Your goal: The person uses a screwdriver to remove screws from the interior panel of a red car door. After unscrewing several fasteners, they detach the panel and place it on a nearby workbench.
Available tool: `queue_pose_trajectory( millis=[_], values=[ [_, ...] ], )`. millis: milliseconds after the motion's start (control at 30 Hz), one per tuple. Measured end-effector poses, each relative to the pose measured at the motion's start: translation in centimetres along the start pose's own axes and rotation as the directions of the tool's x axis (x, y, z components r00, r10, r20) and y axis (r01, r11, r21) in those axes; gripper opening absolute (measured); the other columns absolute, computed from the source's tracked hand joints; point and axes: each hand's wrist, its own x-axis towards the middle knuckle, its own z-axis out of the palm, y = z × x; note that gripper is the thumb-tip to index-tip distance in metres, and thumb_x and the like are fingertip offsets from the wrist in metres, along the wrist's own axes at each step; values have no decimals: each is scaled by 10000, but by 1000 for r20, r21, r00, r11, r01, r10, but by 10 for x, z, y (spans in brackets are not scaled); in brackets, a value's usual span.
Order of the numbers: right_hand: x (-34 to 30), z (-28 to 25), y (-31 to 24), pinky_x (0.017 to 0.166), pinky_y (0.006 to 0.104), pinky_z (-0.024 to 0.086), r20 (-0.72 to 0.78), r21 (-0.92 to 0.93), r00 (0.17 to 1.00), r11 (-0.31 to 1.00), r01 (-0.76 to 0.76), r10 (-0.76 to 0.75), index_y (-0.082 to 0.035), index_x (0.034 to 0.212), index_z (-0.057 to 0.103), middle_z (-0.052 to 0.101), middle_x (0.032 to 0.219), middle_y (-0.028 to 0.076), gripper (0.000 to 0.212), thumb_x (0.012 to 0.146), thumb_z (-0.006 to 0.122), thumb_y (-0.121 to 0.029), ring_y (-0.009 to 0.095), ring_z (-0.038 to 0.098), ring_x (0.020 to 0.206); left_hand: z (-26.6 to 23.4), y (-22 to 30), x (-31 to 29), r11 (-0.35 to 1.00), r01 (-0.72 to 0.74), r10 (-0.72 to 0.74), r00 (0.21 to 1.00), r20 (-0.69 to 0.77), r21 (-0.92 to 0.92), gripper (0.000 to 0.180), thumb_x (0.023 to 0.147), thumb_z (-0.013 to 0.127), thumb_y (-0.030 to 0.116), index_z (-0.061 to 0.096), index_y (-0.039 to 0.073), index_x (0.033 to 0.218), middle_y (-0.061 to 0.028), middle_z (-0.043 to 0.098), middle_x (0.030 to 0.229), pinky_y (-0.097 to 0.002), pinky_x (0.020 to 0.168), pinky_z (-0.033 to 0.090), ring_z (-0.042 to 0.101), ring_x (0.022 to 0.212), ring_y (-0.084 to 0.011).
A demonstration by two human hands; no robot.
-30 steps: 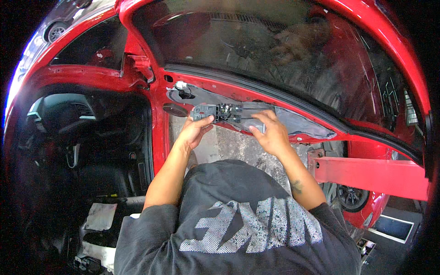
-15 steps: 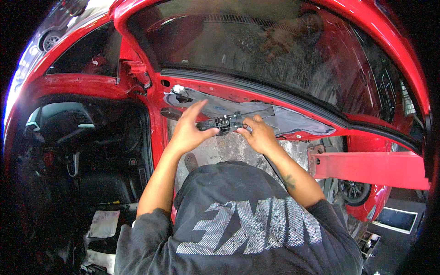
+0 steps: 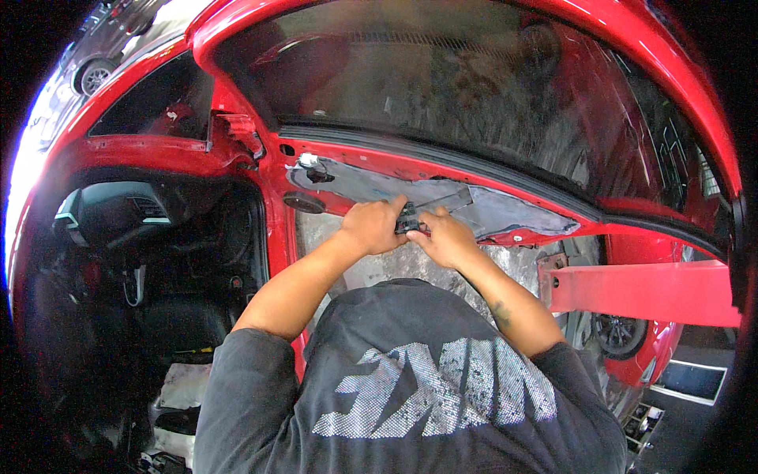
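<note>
A black plastic mechanism is held between my two hands in front of the car's red door. My left hand is closed round its left end and hides much of it. My right hand pinches the other end between thumb and fingers. Behind the hands is the open door's inner side, partly covered by a grey liner sheet. A white connector shows near the liner's upper left corner, and a dark round speaker sits below it.
The black car interior lies to my left, with a yellow-handled tool on it. At the right a red beam juts in at waist height, in front of a wheel. The window glass is above the hands.
My left hand has gone from spread fingers beside the mechanism to closing round it, moving right. The right hand keeps its pinch. The view has shifted slightly.
</note>
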Motion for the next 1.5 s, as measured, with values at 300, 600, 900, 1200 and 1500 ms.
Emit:
queue_pose_trajectory(
  millis=[300, 600, 900, 1200, 1500],
  values=[
    [6, 16, -5, 806, 559, 571, -109, -80, 994, 997, 4, -12, -92, 1137, 687, 660, 1129, 221, 378, 957, 738, -420, 450, 724, 956, 11, 9, 10, 981, 91, -103, 993, 60, 173, 626, 912, 772, 467, 524, 44, 1302, -261, 754, 1078, -514, 871, 613, 770, 997, -411],
    [-12, 1, -2, 801, 542, 580, -252, 8, 965, 997, 77, -72, -144, 1168, 747, 686, 1134, 215, 365, 958, 733, -442, 428, 730, 956, -1, -11, 14, 998, 48, -45, 996, 75, -35, 941, 789, 844, 515, 464, 78, 1531, -266, 739, 1209, -537, 982, 568, 714, 1130, -453],
    [-12, 0, 8, 767, 524, 559, -263, 88, 963, 993, 79, -54, -150, 1044, 772, 669, 1026, 166, 280, 980, 721, -417, 407, 715, 924, -13, -52, 5, 685, 201, 262, 829, 494, -700, 1140, 769, 896, 238, 268, 88, 1708, -204, 525, 1562, -369, 1202, 385, 514, 1422, -276],
    [-13, 6, 11, 733, 514, 557, -324, 131, 941, 981, 142, -93, -133, 999, 759, 662, 978, 149, 251, 965, 735, -381, 388, 712, 867, -2, -56, -12, 727, -13, 240, 941, 237, -687, 1051, 878, 865, 238, 245, 82, 1713, -190, 458, 1663, -370, 1255, 318, 414, 1535, -255],
    [-29, 9, 2, 739, 506, 602, -362, 17, 915, 981, 196, -176, -227, 1236, 744, 640, 1102, 153, 252, 1005, 674, -298, 382, 728, 856, 4, -55, -6, 309, 319, -10, 943, 332, -896, 776, 947, 817, 149, 452, 67, 1628, -28, 688, 1281, -279, 914, 545, 653, 999, -105]
  ],
)
